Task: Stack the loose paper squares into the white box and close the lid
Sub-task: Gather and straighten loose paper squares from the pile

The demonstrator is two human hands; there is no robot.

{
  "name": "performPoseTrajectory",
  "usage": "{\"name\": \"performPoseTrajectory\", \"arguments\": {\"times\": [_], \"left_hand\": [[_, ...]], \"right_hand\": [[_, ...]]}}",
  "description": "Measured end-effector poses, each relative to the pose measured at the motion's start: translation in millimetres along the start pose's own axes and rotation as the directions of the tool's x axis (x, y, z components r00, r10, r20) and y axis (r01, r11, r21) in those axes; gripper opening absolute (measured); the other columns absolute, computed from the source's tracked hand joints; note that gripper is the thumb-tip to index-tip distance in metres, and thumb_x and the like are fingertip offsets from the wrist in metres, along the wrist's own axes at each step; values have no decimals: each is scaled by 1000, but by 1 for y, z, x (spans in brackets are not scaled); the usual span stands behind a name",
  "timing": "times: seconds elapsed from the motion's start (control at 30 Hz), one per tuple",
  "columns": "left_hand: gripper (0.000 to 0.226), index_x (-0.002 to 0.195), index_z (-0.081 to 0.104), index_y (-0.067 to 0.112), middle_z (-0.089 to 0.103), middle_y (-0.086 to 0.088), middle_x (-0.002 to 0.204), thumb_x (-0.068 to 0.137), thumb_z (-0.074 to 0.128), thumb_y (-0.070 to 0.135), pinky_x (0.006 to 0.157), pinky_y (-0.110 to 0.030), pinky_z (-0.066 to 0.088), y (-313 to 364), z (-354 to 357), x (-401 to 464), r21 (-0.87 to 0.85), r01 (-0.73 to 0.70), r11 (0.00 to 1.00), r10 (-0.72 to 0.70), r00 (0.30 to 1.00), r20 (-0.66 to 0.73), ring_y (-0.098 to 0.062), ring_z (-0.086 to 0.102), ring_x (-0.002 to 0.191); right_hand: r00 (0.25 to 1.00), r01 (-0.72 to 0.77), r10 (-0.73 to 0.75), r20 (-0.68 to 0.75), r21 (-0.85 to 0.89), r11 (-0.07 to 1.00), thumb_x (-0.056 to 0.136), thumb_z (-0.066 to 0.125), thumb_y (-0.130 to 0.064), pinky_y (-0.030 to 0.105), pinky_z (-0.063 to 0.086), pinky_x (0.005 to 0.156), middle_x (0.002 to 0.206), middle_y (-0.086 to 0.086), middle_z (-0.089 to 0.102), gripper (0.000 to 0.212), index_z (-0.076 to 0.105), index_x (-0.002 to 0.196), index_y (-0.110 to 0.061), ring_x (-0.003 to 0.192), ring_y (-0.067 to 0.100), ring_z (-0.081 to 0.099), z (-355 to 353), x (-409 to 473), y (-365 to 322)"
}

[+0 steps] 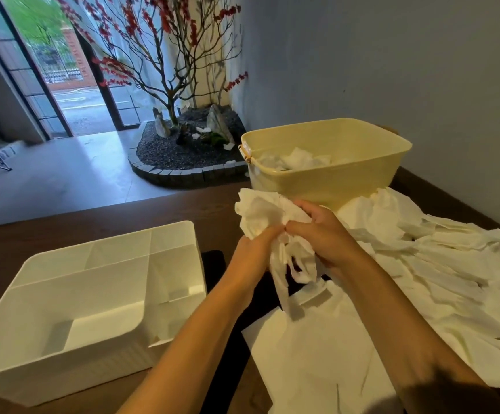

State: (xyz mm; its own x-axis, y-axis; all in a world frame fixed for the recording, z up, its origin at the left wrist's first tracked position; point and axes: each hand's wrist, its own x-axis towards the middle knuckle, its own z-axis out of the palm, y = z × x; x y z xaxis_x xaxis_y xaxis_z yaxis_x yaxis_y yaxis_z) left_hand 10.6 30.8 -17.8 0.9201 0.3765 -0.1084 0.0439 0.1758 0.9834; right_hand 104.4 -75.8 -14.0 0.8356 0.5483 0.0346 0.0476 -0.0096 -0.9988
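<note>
Both hands meet over the middle of the table around a crumpled white paper square (pixel 260 216). My left hand (pixel 251 252) grips its lower left part, and my right hand (pixel 323 234) pinches it from the right, with strips of paper hanging below. The white box (pixel 72 297) stands open at the left, with dividers inside and no paper in it. A spread of loose paper squares (pixel 440 264) covers the table to the right. A flat white sheet or lid (pixel 311 354) lies below my hands; I cannot tell which.
A yellow plastic tub (pixel 332 174) holding several crumpled papers stands at the back, just behind my hands. The dark wooden table (pixel 183 210) ends at its far edge. Beyond it are a floor, a planter with a red-blossomed tree (pixel 168 85), and a wall on the right.
</note>
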Motion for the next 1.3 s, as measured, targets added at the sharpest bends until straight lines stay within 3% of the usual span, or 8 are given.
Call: {"name": "performPoseTrajectory", "arguments": {"times": [0.23, 0.37, 0.5, 0.73, 0.87, 1.03, 1.17, 1.3], "left_hand": [[39, 121, 68, 17, 75, -5, 112, 85, 65, 0, 94, -37, 54, 0, -9, -6, -18, -35, 999, 37, 996, 83, -26, 67, 110], [46, 113, 70, 18, 75, -2, 110, 80, 55, -11, 88, -37, 54, 8, -18, -13, 59, -61, 996, 55, 993, 103, -24, 67, 108], [57, 113, 68, 23, 75, 4, 107, 79, 49, -18, 91, -38, 55, 18, -34, -25, 238, -121, 964, 90, 986, 137, -22, 66, 110], [32, 116, 66, 27, 75, 5, 105, 93, 65, 5, 88, -34, 58, 41, -66, -45, 532, -125, 837, 34, 983, 178, -11, 71, 97], [22, 114, 64, 33, 74, 11, 103, 96, 65, 20, 77, -32, 60, 48, -64, -53, 512, -173, 841, 138, 985, 106, -8, 71, 92], [23, 119, 51, 22, 66, -9, 111, 103, 49, 38, 77, -45, 62, 56, -53, -54, 294, -153, 943, 191, 976, -105, -27, 71, 92], [31, 110, 52, 24, 65, -1, 101, 93, 64, 47, 72, -32, 57, 42, -42, -53, 380, -254, 890, 266, 964, 23, -16, 66, 80], [38, 107, 57, 40, 65, 7, 113, 79, 81, 32, 85, -30, 55, 20, -36, -43, 553, -275, 787, 284, 956, 71, -16, 64, 100]], "right_hand": [[970, 43, -4, -242, 156, 987, 85, 67, -9, 43, 53, 73, 91, 10, 73, 18, 72, 93, -24, 81, 27, 65, -10, -8, 9], [990, 18, 6, -139, 169, 985, 84, 72, -25, 46, 57, 88, 103, 1, 76, 24, 70, 106, -32, 100, 25, 71, -4, -14, 6], [998, 30, -23, -58, 129, 991, 83, 74, -6, 39, 59, 85, 100, -5, 77, 34, 70, 108, -29, 98, 19, 72, 10, -22, -2], [998, 66, -50, -47, 429, 901, 86, 56, 10, 42, 58, 84, 107, 10, 75, 40, 67, 116, -14, 102, 30, 69, 21, -25, -15], [996, 83, -82, -20, 445, 892, 80, 55, 9, 46, 49, 82, 107, 8, 72, 54, 64, 122, -23, 99, 28, 64, 30, -30, -8], [993, 89, -50, -106, 402, 911, 90, 44, 17, 35, 58, 78, 120, 8, 70, 58, 60, 131, -21, 106, 24, 67, 36, -35, -3], [965, 90, 15, -262, 383, 919, 90, 58, 7, 37, 60, 75, 113, 6, 72, 46, 63, 124, -23, 100, 27, 70, 35, -35, 0], [950, 129, -2, -311, 388, 913, 84, 62, 10, 46, 60, 83, 113, 9, 72, 48, 65, 117, -25, 102, 29, 70, 35, -34, 5]]}}
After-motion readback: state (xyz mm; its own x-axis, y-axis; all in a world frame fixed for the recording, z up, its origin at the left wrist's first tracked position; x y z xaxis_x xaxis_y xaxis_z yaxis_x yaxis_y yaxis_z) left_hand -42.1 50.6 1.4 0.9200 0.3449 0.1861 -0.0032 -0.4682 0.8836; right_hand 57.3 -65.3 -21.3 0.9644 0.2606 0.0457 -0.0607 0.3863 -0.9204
